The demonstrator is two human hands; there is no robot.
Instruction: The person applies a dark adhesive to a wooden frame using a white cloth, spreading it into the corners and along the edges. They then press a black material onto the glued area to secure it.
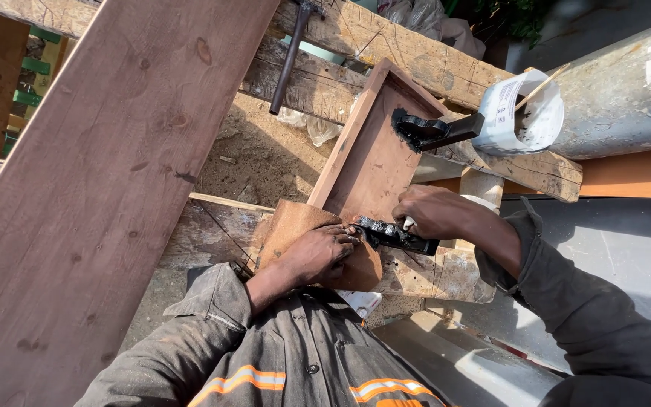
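Hands at work: left hand (316,252) flat, bracing brown board (374,162); right hand (435,212) grips black-coated brush (393,235), coating the near end, upper board apparently needing cover next.

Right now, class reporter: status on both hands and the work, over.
Left hand flat on brown board, steadying. Right hand gripping black-coated brush at board's near edge. Second black brush resting on board's far end beside white pot.

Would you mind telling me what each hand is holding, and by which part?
The right hand grips a black-coated brush by its handle end. The left hand presses flat on the wooden box's near end.
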